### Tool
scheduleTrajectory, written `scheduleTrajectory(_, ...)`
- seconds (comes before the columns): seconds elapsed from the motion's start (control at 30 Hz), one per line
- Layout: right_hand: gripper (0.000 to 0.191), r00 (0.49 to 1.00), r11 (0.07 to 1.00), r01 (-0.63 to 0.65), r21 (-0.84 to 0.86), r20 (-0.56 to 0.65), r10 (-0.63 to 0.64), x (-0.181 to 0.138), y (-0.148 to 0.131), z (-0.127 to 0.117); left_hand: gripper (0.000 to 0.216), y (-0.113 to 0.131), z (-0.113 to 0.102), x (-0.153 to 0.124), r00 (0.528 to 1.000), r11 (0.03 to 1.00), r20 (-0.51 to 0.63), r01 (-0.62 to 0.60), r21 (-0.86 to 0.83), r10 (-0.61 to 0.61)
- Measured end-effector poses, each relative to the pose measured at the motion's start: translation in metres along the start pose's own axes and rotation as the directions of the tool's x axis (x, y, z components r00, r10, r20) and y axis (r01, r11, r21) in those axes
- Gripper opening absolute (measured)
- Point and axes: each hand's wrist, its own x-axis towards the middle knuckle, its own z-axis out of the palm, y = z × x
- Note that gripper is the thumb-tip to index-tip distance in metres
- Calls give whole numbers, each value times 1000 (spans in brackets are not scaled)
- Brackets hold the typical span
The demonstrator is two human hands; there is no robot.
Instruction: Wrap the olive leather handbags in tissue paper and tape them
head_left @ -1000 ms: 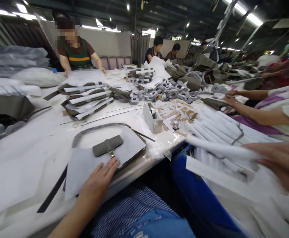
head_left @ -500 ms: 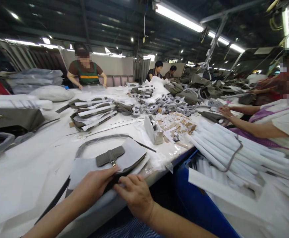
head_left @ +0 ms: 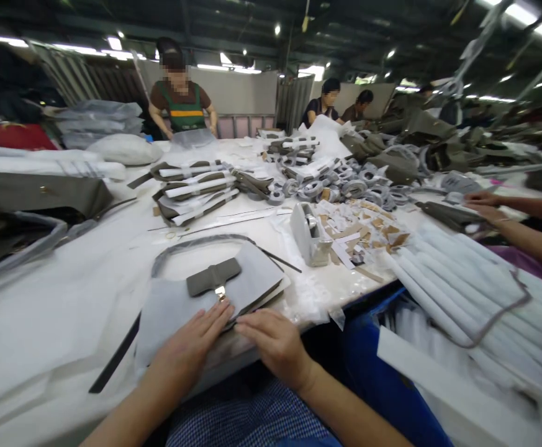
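Observation:
A grey handbag wrapped in pale tissue (head_left: 252,276) lies flat at the near edge of the white table (head_left: 42,310). A grey strap tab with a gold clasp (head_left: 213,277) sits on its top, and its handle (head_left: 196,242) arcs behind. My left hand (head_left: 191,344) lies flat on the bag's near side, fingers stretched out toward the clasp. My right hand (head_left: 275,338) rests beside it on the bag's front edge, fingers curled down over that edge; I cannot make out anything in them.
A tape dispenser (head_left: 310,233) stands beyond the bag, with paper scraps (head_left: 359,226) and tape rolls (head_left: 340,180) behind. Wrapped straps (head_left: 196,189) are stacked mid-table. White paper rolls (head_left: 466,285) fill a blue bin (head_left: 373,372) at right. Another person's hands (head_left: 480,205) work at right; other people stand at the far end.
My right hand came in from the paper rolls at the right to the bag's front edge. My left hand stayed on the bag and has flattened again.

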Motion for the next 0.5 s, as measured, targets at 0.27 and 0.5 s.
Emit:
scheduleTrajectory(0.27,48,877,925,313,-216,440,-194,36,75,-37,58,22,-20,2,990,988,79,103,118,-113)
scheduleTrajectory(0.5,43,943,925,232,-300,301,-139,15,70,-18,63,4,-11,-22,998,981,-9,70,179,-69)
